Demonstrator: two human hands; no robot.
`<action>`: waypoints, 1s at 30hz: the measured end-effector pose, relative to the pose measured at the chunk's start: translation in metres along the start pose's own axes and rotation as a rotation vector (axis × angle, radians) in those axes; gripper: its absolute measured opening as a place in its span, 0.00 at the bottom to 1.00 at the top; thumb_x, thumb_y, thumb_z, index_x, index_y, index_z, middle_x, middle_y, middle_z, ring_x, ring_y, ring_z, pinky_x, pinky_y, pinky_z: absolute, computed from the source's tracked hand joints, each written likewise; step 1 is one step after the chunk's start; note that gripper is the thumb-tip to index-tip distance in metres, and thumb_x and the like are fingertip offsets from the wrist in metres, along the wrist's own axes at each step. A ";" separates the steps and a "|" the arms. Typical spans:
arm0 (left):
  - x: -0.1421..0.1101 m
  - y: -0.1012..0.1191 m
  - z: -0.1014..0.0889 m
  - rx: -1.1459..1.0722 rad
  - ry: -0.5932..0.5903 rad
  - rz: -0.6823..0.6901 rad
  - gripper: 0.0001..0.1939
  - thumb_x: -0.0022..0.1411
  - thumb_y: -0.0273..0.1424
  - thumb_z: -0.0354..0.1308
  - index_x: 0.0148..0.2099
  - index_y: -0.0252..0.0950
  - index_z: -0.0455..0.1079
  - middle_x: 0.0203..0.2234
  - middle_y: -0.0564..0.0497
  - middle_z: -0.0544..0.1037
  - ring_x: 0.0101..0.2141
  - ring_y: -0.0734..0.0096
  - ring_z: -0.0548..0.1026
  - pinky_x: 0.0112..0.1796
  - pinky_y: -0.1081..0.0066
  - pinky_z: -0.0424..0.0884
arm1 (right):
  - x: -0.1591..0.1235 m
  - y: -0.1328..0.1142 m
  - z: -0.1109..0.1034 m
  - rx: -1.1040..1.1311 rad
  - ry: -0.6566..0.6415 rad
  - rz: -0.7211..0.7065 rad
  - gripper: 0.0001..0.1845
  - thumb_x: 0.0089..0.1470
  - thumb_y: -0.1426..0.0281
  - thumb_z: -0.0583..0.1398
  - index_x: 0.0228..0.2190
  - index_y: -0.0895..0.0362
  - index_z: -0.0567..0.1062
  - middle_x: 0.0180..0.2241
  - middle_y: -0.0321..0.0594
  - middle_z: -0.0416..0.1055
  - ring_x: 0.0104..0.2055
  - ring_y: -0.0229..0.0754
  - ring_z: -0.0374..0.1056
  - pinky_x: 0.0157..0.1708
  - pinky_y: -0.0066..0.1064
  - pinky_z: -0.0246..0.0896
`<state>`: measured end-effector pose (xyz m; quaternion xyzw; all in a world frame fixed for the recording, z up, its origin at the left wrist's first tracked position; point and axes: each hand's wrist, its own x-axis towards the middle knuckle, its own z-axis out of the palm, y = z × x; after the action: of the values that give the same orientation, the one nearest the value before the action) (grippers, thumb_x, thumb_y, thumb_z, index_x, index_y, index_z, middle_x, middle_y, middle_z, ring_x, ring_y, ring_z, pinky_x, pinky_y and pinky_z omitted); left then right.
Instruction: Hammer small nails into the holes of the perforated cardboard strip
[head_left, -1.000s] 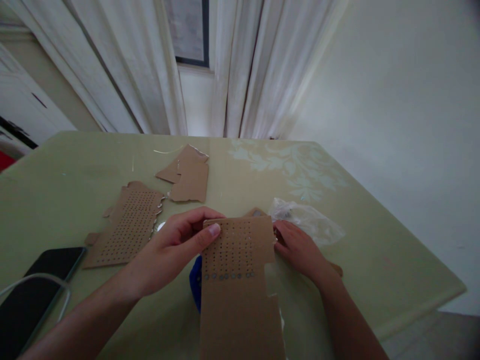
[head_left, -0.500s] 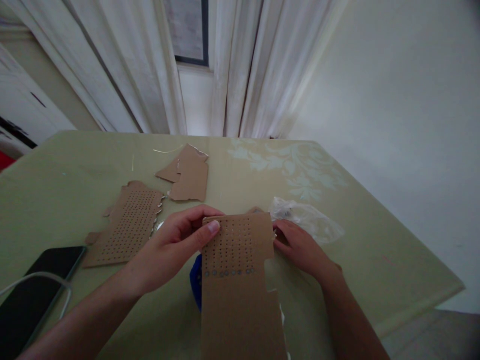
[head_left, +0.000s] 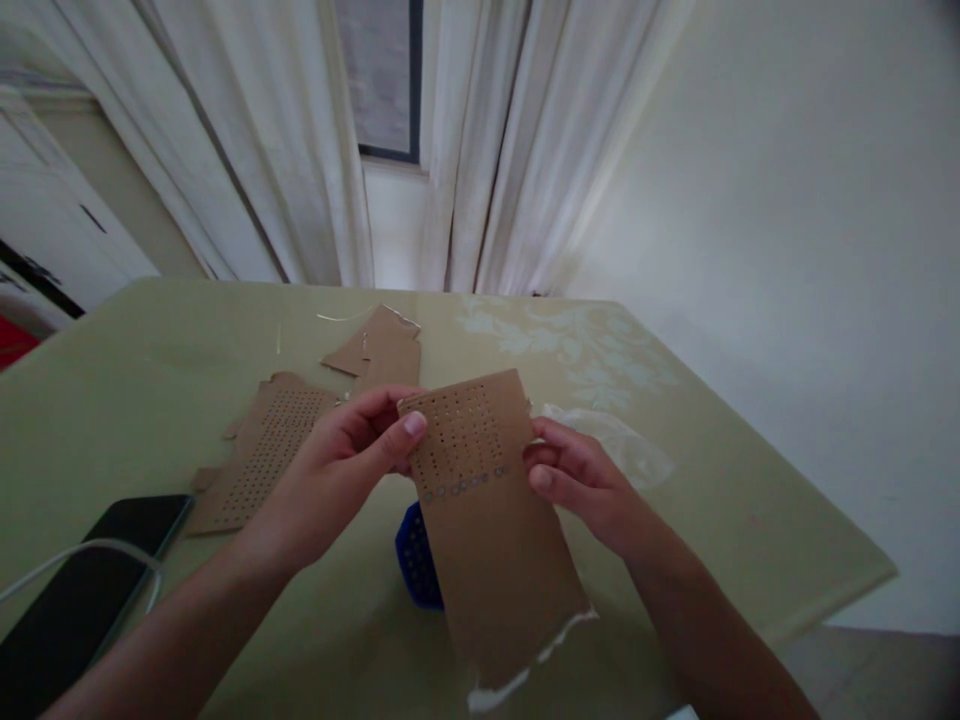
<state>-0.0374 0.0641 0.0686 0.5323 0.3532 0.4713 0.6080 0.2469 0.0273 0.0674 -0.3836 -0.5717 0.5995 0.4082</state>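
Note:
A piece of cardboard (head_left: 495, 560) is held up at a tilt above the table, with rows of small holes in its upper part. Below the holes runs a line of small round grey heads. My left hand (head_left: 360, 450) pinches its upper left edge, thumb on the front and fingers behind. My right hand (head_left: 577, 475) is closed at the right edge, its curled fingers and thumb against the cardboard; whether anything small is also in them cannot be seen. A blue container (head_left: 416, 560) with small dark pieces is partly hidden behind the cardboard.
Another hole-punched cardboard piece (head_left: 274, 450) lies to the left, and torn cardboard scraps (head_left: 390, 360) lie farther back. A clear plastic bag (head_left: 634, 450) rests behind my right hand. At the near left is a black phone (head_left: 90, 580) with a white cable (head_left: 112, 545) across it.
The cardboard has risen and turned, so its ragged lower edge now shows. My right hand has moved from the side onto its right edge. My left hand keeps its pinch.

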 end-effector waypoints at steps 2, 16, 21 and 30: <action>-0.002 0.003 0.000 -0.057 -0.013 0.037 0.19 0.68 0.45 0.73 0.56 0.42 0.83 0.43 0.46 0.87 0.38 0.65 0.83 0.36 0.71 0.83 | 0.011 -0.016 0.013 0.107 -0.051 0.075 0.23 0.61 0.56 0.77 0.52 0.53 0.82 0.42 0.41 0.84 0.42 0.45 0.81 0.43 0.33 0.76; -0.002 0.018 -0.009 0.639 0.106 0.539 0.04 0.69 0.36 0.71 0.46 0.49 0.85 0.43 0.50 0.87 0.44 0.59 0.83 0.48 0.62 0.79 | 0.044 -0.041 0.021 0.290 0.163 -0.032 0.15 0.58 0.60 0.77 0.42 0.54 0.87 0.41 0.43 0.86 0.40 0.50 0.84 0.44 0.41 0.81; -0.001 0.006 -0.011 0.626 0.214 0.510 0.07 0.66 0.36 0.74 0.44 0.48 0.81 0.37 0.53 0.85 0.38 0.61 0.81 0.43 0.64 0.76 | 0.045 -0.035 0.021 0.296 0.093 0.009 0.15 0.59 0.60 0.77 0.43 0.55 0.87 0.40 0.42 0.86 0.37 0.47 0.83 0.42 0.39 0.81; 0.001 0.006 -0.010 0.684 0.150 0.602 0.04 0.69 0.28 0.69 0.42 0.45 0.81 0.41 0.51 0.84 0.41 0.63 0.81 0.42 0.67 0.75 | 0.048 -0.035 0.021 0.306 -0.010 0.039 0.15 0.58 0.63 0.78 0.45 0.53 0.87 0.43 0.41 0.86 0.41 0.47 0.83 0.44 0.37 0.79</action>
<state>-0.0472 0.0676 0.0729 0.7459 0.3610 0.5205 0.2060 0.2111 0.0639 0.1036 -0.3248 -0.4680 0.6893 0.4475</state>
